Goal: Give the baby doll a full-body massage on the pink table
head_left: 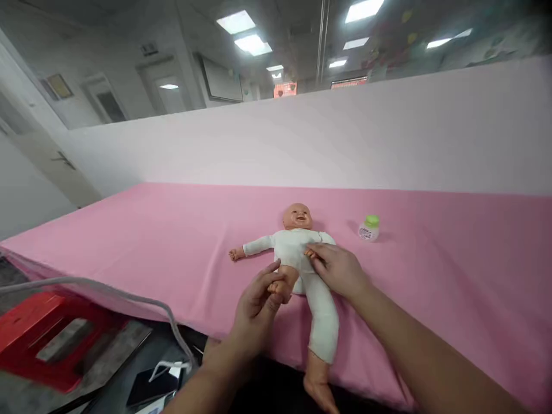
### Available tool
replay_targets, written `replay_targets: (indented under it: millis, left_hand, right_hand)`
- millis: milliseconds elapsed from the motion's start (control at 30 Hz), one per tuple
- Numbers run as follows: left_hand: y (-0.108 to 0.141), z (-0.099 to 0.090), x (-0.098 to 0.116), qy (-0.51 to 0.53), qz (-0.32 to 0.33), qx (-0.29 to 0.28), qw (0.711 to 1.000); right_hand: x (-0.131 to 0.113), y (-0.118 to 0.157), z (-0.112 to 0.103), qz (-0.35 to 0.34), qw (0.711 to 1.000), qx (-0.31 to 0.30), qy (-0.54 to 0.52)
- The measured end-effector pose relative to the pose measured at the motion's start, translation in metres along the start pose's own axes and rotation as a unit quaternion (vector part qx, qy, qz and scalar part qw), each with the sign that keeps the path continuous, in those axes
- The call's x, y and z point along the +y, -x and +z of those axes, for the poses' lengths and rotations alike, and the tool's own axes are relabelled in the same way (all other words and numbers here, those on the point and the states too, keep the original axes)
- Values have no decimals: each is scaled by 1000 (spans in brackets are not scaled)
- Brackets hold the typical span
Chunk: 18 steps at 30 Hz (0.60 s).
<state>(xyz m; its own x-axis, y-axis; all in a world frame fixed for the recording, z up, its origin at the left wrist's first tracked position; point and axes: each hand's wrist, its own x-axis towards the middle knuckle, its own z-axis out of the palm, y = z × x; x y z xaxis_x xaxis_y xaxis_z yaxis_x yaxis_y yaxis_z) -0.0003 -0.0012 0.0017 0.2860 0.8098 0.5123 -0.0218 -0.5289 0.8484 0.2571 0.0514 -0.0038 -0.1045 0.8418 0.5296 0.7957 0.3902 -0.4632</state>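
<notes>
A baby doll (pixel 297 247) with a soft white cloth body lies face up on a pink sheet, its head toward the wall. With fingers and thumb, my left hand (pixel 256 305) grips the doll's foot (pixel 282 290), the leg bent up toward the belly. Over the doll's torso, my right hand (pixel 340 267) is closed around the doll's small hand (pixel 309 253). The doll's other arm (pixel 259 245) stretches out to the left. Its straight leg (pixel 323 322) reaches past the near edge of the sheet, the bare foot hanging over.
A small jar with a green lid (pixel 370 228) stands on the pink sheet (pixel 172 241) right of the doll. A red plastic stool (pixel 47 333), a grey cable (pixel 129 300) and a dark phone-like object (pixel 150 388) are at lower left. A white wall (pixel 302 144) borders the far side.
</notes>
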Motion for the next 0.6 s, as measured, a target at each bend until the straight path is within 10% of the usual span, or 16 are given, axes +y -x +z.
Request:
replay_targets:
  millis: [233,367,467,600]
  left_hand:
    - [25,-15,6,0,-68,23,997]
    - [56,-33,3,-9,-65,45,997]
    - [79,-45,0,-41,-95,59,993]
    - [106,-54,-6,-110,-156,64,980]
  right_hand:
    - [53,-4,-27,259,920,224,-187]
    - [100,-3,-31,369,796,324,-354]
    - [130,-3,-25,469,696,338,-426]
    - [160,-1,-19,521,677,311,-417]
